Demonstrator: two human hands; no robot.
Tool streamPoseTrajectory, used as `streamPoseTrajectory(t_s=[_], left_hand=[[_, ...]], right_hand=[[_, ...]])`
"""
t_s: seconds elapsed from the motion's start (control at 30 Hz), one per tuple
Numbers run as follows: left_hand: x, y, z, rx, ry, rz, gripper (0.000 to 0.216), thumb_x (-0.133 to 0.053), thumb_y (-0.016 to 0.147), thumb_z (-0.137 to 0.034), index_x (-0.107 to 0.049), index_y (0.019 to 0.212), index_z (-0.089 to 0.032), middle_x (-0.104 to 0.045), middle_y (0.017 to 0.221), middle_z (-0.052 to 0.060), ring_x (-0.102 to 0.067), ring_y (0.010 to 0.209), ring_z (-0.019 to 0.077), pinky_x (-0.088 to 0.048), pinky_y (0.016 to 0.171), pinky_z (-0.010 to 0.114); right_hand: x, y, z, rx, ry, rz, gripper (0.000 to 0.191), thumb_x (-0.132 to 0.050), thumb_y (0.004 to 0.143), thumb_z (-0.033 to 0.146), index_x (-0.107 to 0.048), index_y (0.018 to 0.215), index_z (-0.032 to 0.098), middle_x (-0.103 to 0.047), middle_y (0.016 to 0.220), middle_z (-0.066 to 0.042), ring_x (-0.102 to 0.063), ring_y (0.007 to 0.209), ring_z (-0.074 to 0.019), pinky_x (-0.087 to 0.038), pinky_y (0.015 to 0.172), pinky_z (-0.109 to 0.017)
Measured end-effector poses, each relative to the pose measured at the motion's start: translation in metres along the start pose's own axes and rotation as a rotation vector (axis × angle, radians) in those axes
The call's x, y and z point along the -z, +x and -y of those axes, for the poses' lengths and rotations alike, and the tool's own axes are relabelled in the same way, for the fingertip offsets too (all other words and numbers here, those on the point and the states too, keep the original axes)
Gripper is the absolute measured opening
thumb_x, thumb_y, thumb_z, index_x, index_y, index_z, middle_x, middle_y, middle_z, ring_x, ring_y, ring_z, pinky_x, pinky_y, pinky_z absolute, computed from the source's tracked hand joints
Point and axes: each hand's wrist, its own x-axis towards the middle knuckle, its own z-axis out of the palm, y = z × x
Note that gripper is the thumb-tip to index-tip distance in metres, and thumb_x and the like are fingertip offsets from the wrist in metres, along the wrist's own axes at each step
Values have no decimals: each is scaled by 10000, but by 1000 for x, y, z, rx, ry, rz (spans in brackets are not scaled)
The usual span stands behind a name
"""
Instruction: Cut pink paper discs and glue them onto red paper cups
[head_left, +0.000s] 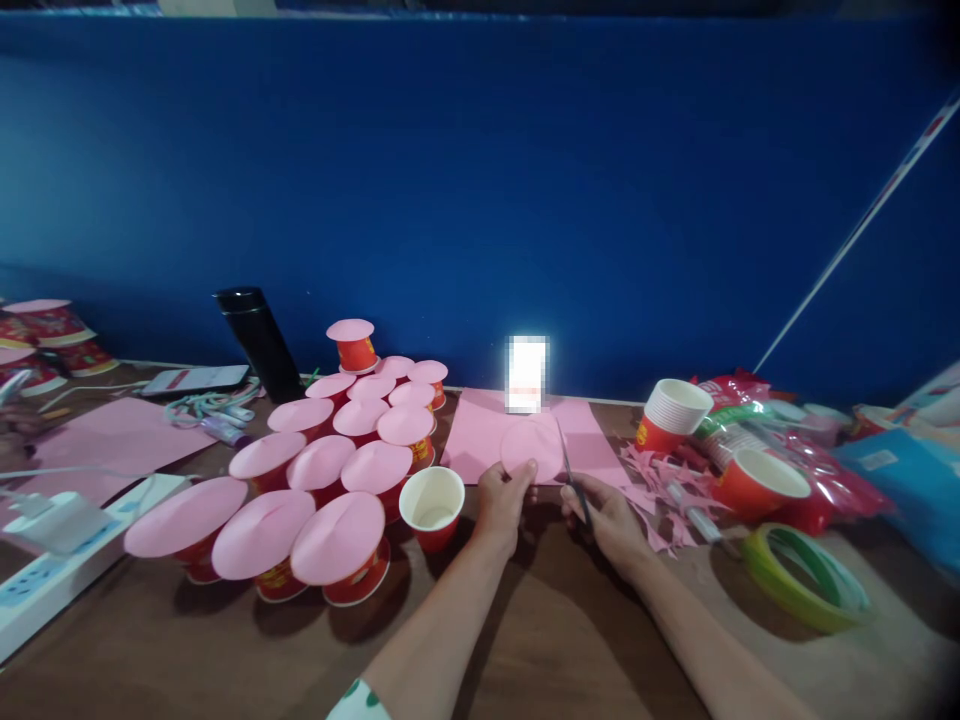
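My left hand [504,505] pinches the lower edge of a round pink paper disc [532,447], held over larger pink paper sheets [472,430]. My right hand [606,522] is closed around a pair of dark scissors [577,490], whose blades point away from me along the disc's right edge. Whether the blades touch the paper I cannot tell. Left of my hands stands a red paper cup [433,508], upright with its mouth uncovered. Beyond it stand several upside-down red cups topped with pink paper discs [337,537].
Right of me are stacked cups [671,415], pink paper scraps [667,490], a tilted cup [761,485], a green tape roll [806,577] and red plastic packaging [832,480]. A black bottle [259,345] and power strip [67,560] are left. Another person's hand [16,425] shows far left.
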Motion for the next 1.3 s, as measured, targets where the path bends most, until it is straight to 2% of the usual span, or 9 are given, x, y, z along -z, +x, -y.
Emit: streamPoseTrajectory(t_s=[0.63,1.1,1.3], left_hand=[[1,1,-2,-6,13,-14,324,-772,585,-382,-603,654,-113,-548,493,-27,-501,440,84,-408,427,192],[2,2,-1,-25,20,-18,292,-750,608,-365,-587,639,-125,-542,478,-32,-482,428,80,-387,428,192],[4,3,-1,-29,107,-1,292,-749,606,-372,-585,620,-130,-559,480,-22,-493,425,86,-379,423,193]], right_hand=[[2,1,-3,-4,8,24,533,-688,701,513,-627,1081,144,-514,550,44,-435,436,-75,-321,381,-182],[2,3,-5,-5,-23,27,526,-686,694,524,-638,1063,153,-499,544,48,-436,435,-76,-311,377,-181],[2,3,-4,-5,-36,3,527,-684,694,529,-627,1061,155,-551,584,28,-478,455,-90,-353,392,-191]])
